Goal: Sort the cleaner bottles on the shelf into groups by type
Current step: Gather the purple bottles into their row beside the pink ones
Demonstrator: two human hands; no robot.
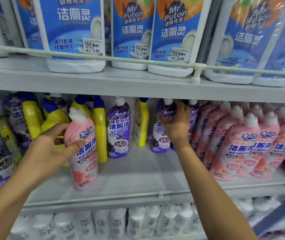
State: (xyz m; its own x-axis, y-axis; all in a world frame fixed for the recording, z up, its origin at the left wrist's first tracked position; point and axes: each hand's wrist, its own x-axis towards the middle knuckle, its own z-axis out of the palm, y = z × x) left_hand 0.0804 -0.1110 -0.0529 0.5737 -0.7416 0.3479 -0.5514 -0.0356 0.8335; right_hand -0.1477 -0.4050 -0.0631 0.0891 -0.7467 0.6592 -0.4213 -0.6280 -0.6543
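Pink bottle between left fingers, purple bottle within right fingers

left hand grips pink bottle | right hand grips purple bottle | middle shelf

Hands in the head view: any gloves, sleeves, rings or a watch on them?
No. The left hand and right hand are both ungloved, with no rings showing. The left forearm and right forearm are uncovered down to the frame edge: no sleeve, watch or bracelet in sight.
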